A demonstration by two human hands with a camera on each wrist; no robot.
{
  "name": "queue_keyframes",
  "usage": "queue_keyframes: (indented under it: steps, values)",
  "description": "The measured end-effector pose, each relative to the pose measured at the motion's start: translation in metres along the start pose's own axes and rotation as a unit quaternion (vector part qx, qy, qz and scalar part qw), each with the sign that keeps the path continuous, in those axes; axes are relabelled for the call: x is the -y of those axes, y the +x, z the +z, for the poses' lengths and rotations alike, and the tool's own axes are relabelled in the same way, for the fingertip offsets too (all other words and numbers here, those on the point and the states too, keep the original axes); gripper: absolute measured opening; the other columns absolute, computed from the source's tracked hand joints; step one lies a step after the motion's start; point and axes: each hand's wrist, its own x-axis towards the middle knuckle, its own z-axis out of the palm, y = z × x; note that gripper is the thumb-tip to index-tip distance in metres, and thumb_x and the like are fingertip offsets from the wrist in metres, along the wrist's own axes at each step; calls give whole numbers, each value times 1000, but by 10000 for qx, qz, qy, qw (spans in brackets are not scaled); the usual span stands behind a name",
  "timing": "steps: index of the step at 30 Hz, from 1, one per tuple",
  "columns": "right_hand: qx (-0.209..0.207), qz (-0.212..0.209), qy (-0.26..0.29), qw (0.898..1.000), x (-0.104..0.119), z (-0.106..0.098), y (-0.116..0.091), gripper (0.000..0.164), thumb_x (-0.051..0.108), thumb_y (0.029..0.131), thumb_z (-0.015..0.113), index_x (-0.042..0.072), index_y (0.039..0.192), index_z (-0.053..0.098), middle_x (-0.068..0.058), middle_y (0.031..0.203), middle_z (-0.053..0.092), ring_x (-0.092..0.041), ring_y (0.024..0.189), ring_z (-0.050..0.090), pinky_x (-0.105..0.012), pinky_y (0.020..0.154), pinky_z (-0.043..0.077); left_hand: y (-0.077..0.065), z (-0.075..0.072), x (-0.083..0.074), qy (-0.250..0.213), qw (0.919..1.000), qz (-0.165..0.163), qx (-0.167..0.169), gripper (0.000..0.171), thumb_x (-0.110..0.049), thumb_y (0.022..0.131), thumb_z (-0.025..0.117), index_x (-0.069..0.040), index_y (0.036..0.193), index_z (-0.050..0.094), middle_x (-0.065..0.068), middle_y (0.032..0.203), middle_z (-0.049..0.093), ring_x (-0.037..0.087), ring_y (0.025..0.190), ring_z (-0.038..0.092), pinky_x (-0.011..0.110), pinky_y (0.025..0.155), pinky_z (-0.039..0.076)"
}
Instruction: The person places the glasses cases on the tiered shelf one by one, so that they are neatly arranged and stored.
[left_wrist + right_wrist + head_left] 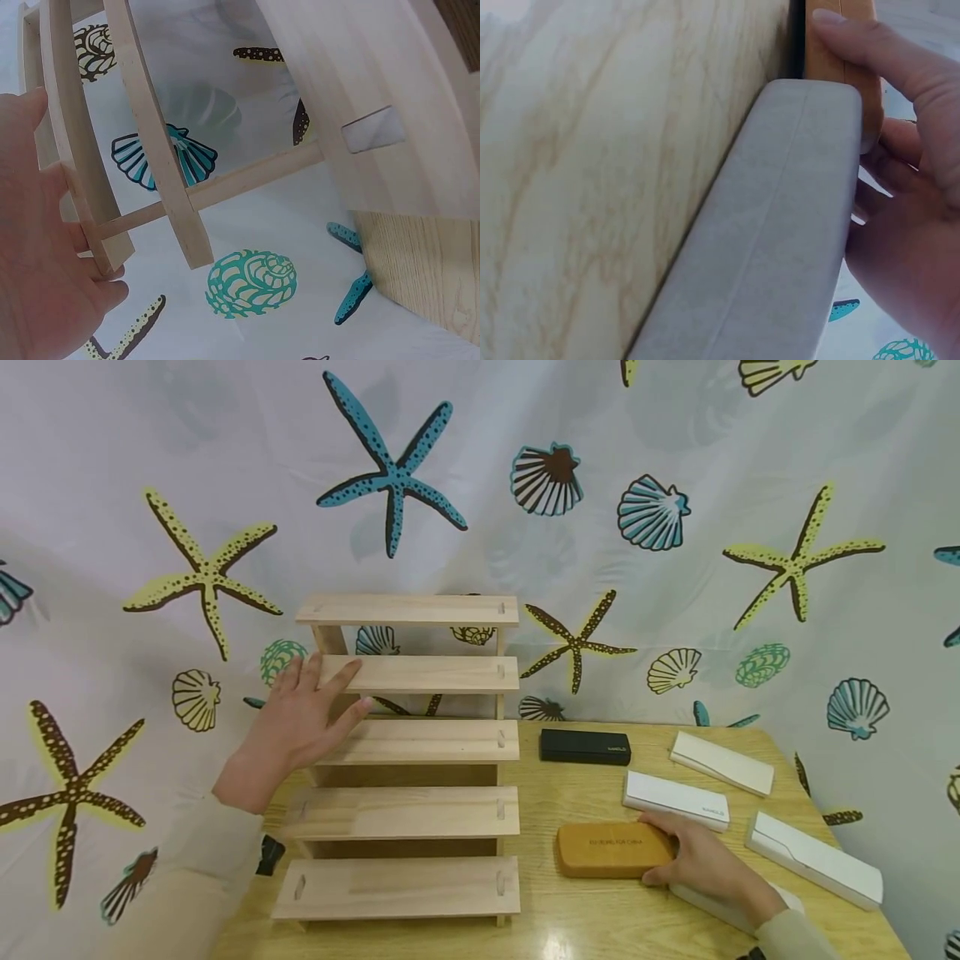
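A stepped wooden shelf rack [420, 742] stands on the table, with several plank tiers. My left hand [306, 714] rests with fingers spread on the left end of its second tier from the top. In the left wrist view, that hand [45, 240] lies along the edge of the wooden frame [71, 142]. My right hand [701, 860] pinches the right end of an orange-brown glasses case [611, 850] with lettering on top. The right wrist view has the thumb on the orange case [825, 56] and fingers around its far side, beside a pale case [757, 225].
A black glasses case [585, 747] lies at the back of the table [555, 910]. White cases lie to the right: a rear one [722, 763], a middle one [675, 799], a right one [813, 860], and one [712, 906] partly under the right forearm. Patterned cloth [465, 452] hangs behind.
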Motion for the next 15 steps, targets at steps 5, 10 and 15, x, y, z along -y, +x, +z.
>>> queue_keyframes:
  steps: [5, 10, 15]
  values:
    - [-145, -7, -182, 9997, 4, -4, -2, 85, 44, 79, 93, 9, 149, 60, -13, 144, 65, -20, 117, 64, -39, 99, 55, 1, 1, 1, 15, 10000, 8, -17, 80, -68, 108, 32, -19, 170, 22, 38, 171, 7, 63, 156, 5, 74, 126, 7]
    - [-230, 30, -307, 9993, 9, -11, 0, 86, 45, 78, 93, 8, 148, 60, -10, 142, 66, -17, 112, 63, -39, 98, 55, 1, 0, 0, 29, 10000, -11, 6, 80, -68, 108, 31, -19, 170, 22, 38, 171, 7, 63, 157, 5, 73, 126, 6]
    - [-427, -197, -422, 9980, 19, -23, 2, 82, 43, 78, 93, 7, 145, 62, -12, 142, 66, -20, 113, 64, -36, 94, 55, -1, -1, -1, 19, 10000, -14, -10, 80, -68, 108, 32, -18, 170, 22, 38, 171, 8, 63, 156, 6, 74, 126, 7]
